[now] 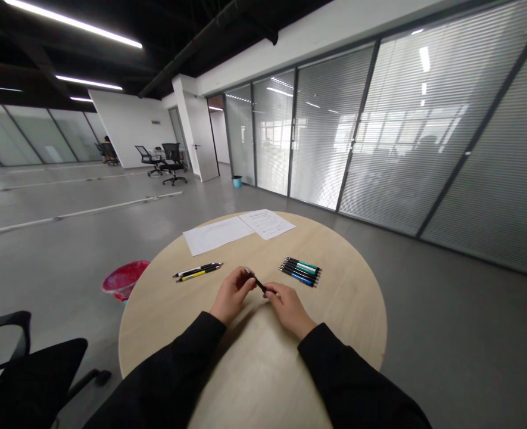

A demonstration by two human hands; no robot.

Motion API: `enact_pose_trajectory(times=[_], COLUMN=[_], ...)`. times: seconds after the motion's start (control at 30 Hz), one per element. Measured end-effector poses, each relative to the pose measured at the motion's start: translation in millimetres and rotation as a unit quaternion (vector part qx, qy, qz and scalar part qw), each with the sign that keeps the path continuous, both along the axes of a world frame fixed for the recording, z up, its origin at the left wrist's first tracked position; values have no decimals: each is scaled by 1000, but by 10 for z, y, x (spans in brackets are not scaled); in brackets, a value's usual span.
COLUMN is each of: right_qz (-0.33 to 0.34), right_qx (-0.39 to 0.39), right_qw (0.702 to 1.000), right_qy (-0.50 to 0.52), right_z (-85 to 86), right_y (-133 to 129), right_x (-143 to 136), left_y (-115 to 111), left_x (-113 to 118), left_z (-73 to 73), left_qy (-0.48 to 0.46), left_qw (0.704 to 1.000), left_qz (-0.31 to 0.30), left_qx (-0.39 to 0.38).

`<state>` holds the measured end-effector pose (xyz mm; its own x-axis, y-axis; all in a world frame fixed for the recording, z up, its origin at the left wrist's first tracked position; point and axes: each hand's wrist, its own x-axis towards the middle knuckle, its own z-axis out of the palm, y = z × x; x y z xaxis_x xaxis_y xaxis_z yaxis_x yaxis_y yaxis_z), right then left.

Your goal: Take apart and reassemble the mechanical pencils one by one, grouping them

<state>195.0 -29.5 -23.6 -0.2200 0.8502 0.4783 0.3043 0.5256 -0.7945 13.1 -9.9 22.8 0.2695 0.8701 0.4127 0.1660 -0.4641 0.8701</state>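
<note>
A black pen (259, 285) is held between my two hands above the middle of the round wooden table (334, 333). My left hand (231, 295) grips its upper-left end between thumb and fingers. The lower-right end is pinched by my right hand (289, 307). To the left lie a few pens (198, 272), one with a yellow barrel. On the right, several pens (301, 271) in green, white, black and blue lie side by side in a row.
Near the table's far edge are a blank white sheet (218, 235) and a printed sheet (267, 224). A red-lined bin (124, 279) stands on the floor beyond the table's left edge. An office chair (31, 369) is at the lower left.
</note>
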Motion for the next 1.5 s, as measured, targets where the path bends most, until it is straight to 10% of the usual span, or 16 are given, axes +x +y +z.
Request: enact_pose_trajectory(times=[0.9, 1.5], right_qz=[-141, -151], right_qx=[-59, -51], right_qw=[981, 978], right_qy=[122, 131], right_z=[-114, -151], right_y=[314, 343], right_x=[385, 398], left_y=[281, 229], left_x=[-298, -268], left_z=[-288, -230], left_qy=[-52, -94], left_qw=[992, 984], left_qz=[30, 36], left_qx=[-115, -150])
